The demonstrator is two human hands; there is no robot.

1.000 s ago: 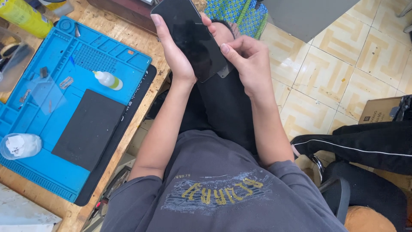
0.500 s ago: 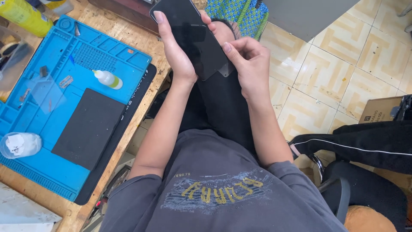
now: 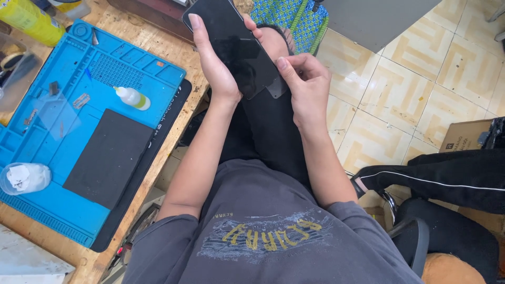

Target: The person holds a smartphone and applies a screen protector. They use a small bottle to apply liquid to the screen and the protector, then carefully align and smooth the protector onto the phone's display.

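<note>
Hands meet over the person's lap, both on a black phone held face up, just to the right of the blue work mat. The left hand wraps the phone's long edge nearest the mat, thumb lying up along that edge and fingertips curling over the far side. The right hand pinches a clear film tab at the phone's lower corner between thumb and forefinger, the other fingers folded in.

On the mat, a small white dropper bottle lies on its side near the upper edge of the black pad, which fills the mat's lower middle. A clear cup with crumpled white paper sits at the mat's lower left corner. A yellow bottle lies on the wooden tabletop beyond the mat's top left corner. Right of the phone, past the tiled floor, a cardboard box stands beside a black-trousered leg of another person.
</note>
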